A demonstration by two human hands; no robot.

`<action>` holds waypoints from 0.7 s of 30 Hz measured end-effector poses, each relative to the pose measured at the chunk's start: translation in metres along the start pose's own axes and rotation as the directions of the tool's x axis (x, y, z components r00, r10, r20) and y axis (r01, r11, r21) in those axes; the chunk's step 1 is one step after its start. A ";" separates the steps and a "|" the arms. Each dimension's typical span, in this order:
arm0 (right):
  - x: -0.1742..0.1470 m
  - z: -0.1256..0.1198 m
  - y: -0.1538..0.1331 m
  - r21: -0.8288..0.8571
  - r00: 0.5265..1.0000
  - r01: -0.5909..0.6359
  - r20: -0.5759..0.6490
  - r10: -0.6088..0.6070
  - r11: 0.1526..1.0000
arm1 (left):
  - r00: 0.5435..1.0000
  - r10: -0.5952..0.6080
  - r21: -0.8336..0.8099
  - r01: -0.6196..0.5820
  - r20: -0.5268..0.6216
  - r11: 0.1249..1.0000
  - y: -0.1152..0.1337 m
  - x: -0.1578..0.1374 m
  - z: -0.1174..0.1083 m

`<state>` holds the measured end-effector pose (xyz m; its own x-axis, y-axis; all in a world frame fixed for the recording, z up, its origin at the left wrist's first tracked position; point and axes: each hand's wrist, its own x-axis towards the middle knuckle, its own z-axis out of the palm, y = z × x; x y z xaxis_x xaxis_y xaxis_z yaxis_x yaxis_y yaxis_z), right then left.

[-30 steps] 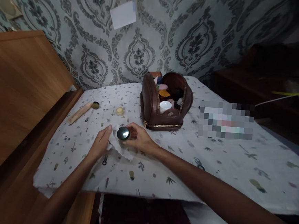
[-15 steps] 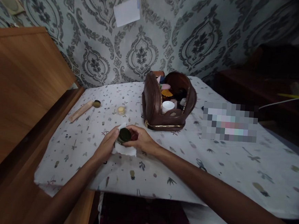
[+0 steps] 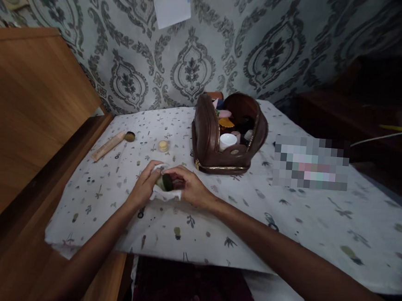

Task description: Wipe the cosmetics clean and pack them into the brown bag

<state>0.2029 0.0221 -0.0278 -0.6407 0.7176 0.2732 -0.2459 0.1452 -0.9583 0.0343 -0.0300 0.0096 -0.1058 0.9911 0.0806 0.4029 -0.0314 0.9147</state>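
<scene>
A small greenish jar with a dark lid [image 3: 167,182] is held between both hands, tipped on its side with the lid facing right. My left hand [image 3: 144,183] closes round the jar's left side through a white tissue [image 3: 162,195], which wraps beneath it. On the other side, the curled fingers of my right hand [image 3: 193,187] grip the jar near its lid; their tips are partly hidden. Just beyond the hands sits a small cream-coloured pot [image 3: 163,145].
An unzipped brown leather cosmetic bag [image 3: 208,142] holds several items, including a white-topped jar [image 3: 228,142]. At the left lies a beige tube with a dark cap [image 3: 109,147]. A wooden panel [image 3: 33,109] borders the patterned tablecloth [image 3: 215,239]; a blurred-out item [image 3: 311,164] lies right.
The jar has turned in my hands: its dark round face pointed up at the camera and now faces right. The tissue has shifted up with it. The view has tilted slightly.
</scene>
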 end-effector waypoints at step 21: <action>0.004 -0.004 -0.003 0.155 0.963 -0.238 -0.091 0.253 0.959 | 0.957 0.287 0.169 -0.288 0.032 0.943 0.001 -0.007 -0.005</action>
<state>0.2044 0.0275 -0.0241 -0.6134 0.7897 0.0129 -0.1963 -0.1366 -0.9710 0.0314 -0.0371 0.0121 0.0436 0.9440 0.3270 0.5637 -0.2935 0.7721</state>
